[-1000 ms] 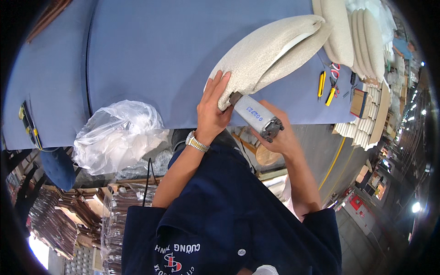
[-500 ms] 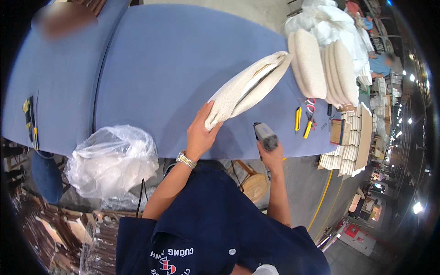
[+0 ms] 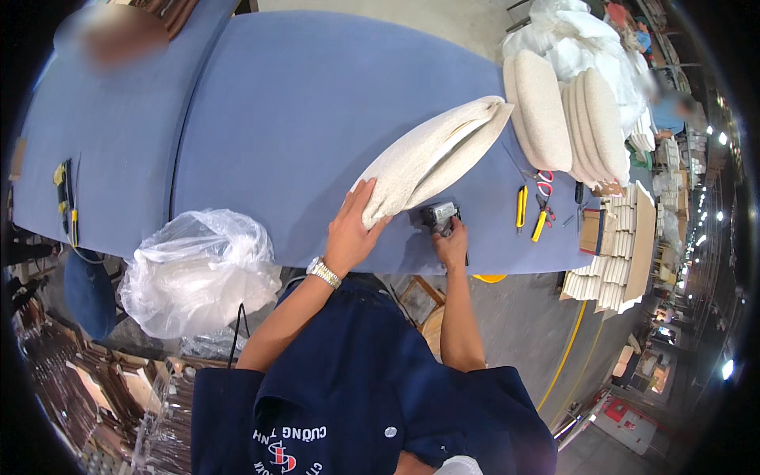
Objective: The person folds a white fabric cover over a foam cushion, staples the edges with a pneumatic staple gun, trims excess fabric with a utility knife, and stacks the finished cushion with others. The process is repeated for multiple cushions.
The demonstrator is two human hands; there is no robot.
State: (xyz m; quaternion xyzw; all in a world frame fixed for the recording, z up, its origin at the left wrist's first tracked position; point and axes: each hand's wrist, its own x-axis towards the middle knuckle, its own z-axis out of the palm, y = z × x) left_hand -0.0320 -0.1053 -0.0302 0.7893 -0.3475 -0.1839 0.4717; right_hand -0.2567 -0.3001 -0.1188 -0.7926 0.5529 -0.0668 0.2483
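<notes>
Blue surface [image 3: 317, 95] is spread across most of the view. Clear plastic bag [image 3: 198, 273] is seen at its near edge. Beige cushion [image 3: 412, 154], open along one side, is held just in from the middle of the near edge, far end angled toward the right edge. Its near end is gripped by left hand [image 3: 351, 231], fingers partly closed over it. Handheld tool [image 3: 438, 214] is grasped in right hand [image 3: 452, 246], fingers wrapped, near edge; contact with surface can't be told.
</notes>
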